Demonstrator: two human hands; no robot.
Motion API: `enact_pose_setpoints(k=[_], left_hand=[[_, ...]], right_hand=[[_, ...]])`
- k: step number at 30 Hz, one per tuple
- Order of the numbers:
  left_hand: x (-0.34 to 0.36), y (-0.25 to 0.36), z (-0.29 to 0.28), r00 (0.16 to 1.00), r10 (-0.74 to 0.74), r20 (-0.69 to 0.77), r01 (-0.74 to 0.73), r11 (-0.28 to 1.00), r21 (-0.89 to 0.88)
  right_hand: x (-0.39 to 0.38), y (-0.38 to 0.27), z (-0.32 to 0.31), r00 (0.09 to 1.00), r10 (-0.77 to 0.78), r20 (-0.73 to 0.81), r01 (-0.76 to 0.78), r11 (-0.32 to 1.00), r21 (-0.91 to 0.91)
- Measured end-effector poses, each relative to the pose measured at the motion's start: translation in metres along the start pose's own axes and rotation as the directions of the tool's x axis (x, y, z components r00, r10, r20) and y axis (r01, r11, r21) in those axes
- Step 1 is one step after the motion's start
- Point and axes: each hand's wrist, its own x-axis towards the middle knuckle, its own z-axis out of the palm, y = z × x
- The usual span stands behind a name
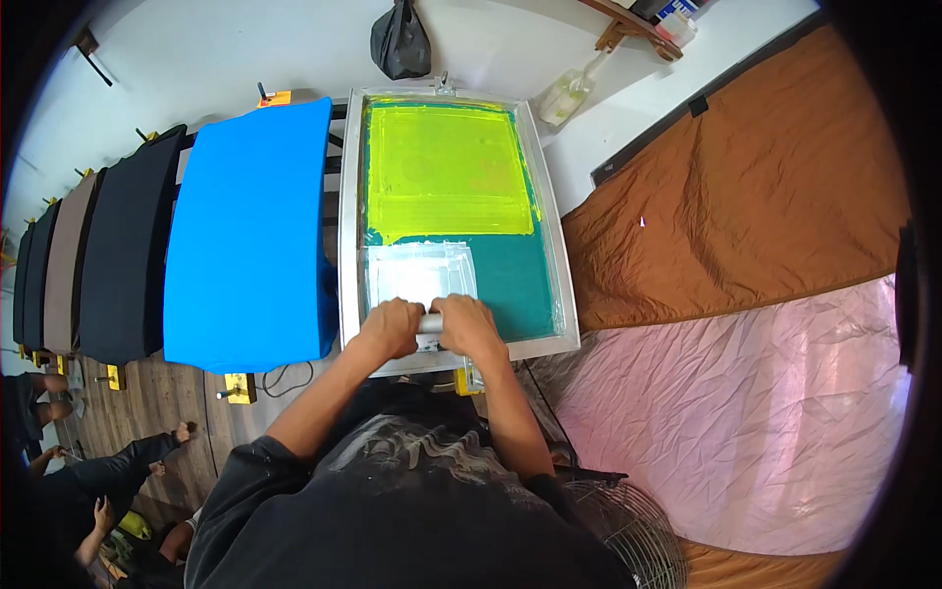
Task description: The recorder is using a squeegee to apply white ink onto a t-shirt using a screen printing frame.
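A screen-printing frame (350, 196) with pale metal edges lies in front of me. Its mesh is teal, with a large yellow-green ink patch (446, 162) over the far part and a smaller white patch (422, 270) at the near left. Both my hands are over this near end. My left hand (392, 328) and my right hand (468, 324) are closed side by side around a light squeegee (431, 323). Only a short piece of its handle shows between them; the fingers hide most of the rest.
A blue fabric-covered board (250, 236) stands left of the frame, then black (130, 250) and brown boards. A black bag (400, 41) hangs on the wall. At right hang brown (746, 177) and pinkish sheets. A wire fan (638, 530) stands near my right side; people are at lower left.
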Motion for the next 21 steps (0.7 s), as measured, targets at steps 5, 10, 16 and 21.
enact_pose_setpoints(k=[5, 10, 16, 21], left_hand=[[0.0, 0.002, -0.021, 0.995, -0.031, 0.091, 0.032, 0.999, -0.01], [0.037, -0.026, -0.023, 0.987, -0.046, -0.155, 0.051, 0.998, 0.031], [0.019, -0.021, -0.002, 0.982, 0.017, -0.191, -0.019, 1.0, -0.009], [-0.025, 0.005, 0.003, 0.994, 0.063, -0.09, -0.066, 0.997, -0.033]], right_hand=[[0.006, -0.005, -0.02, 0.989, 0.008, 0.149, -0.007, 1.0, -0.002], [0.052, -0.009, -0.035, 0.999, 0.026, 0.032, -0.024, 0.998, -0.059], [0.036, 0.002, 0.001, 0.99, -0.06, -0.129, 0.049, 0.995, -0.086], [-0.018, -0.005, 0.018, 0.99, -0.026, -0.142, 0.032, 0.999, 0.037]])
